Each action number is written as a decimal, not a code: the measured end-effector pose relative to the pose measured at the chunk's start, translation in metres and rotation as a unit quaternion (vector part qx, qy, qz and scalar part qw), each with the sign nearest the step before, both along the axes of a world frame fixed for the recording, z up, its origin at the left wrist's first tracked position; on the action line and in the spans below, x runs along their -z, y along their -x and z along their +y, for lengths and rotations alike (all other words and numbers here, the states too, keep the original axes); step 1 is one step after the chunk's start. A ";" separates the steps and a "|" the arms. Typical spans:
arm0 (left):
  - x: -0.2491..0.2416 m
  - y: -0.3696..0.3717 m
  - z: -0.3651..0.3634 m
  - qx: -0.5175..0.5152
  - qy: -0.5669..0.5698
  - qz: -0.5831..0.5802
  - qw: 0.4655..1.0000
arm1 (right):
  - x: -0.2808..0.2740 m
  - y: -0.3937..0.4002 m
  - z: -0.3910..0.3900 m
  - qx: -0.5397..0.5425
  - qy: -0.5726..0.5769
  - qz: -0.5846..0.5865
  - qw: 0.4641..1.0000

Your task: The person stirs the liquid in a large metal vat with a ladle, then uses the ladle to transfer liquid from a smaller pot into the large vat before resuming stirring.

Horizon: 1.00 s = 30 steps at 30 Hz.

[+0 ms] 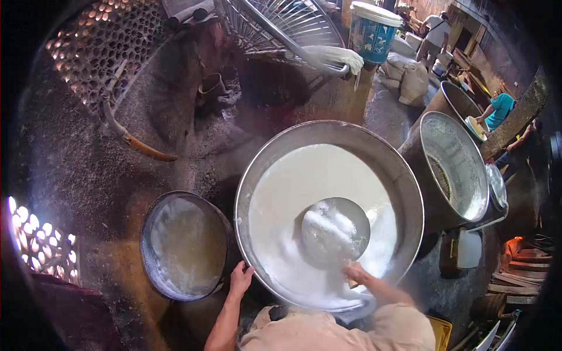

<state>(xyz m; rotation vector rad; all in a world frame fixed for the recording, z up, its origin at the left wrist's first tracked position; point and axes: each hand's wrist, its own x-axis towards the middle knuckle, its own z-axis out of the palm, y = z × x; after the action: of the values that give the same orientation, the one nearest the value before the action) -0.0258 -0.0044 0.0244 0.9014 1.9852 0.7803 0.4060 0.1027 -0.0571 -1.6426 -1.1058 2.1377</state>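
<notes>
A wide metal vat stands in front of me with white liquid inside. My right hand is closed on the handle of a round, shallow metal ladle, which lies at the liquid's surface right of the vat's middle and has white foam in it. At the vat's lower left rim, my left hand rests with its fingers on the rim. Just left of the vat is a smaller round basin with cloudy liquid in it.
Large metal pots stand on the right, near a fire with firewood. A blue bucket and a wire basket are beyond the vat. Two people are at the upper right.
</notes>
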 end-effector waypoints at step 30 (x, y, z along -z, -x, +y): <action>0.017 0.145 -0.144 -0.278 -0.071 -0.136 0.948 | -0.132 0.368 -0.031 -0.258 0.163 0.226 0.925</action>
<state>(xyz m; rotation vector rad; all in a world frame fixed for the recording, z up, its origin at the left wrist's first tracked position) -0.1709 -0.1481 0.0069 0.2722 1.9620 1.3016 0.0377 0.0715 0.0746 -0.9148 -1.1625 2.9721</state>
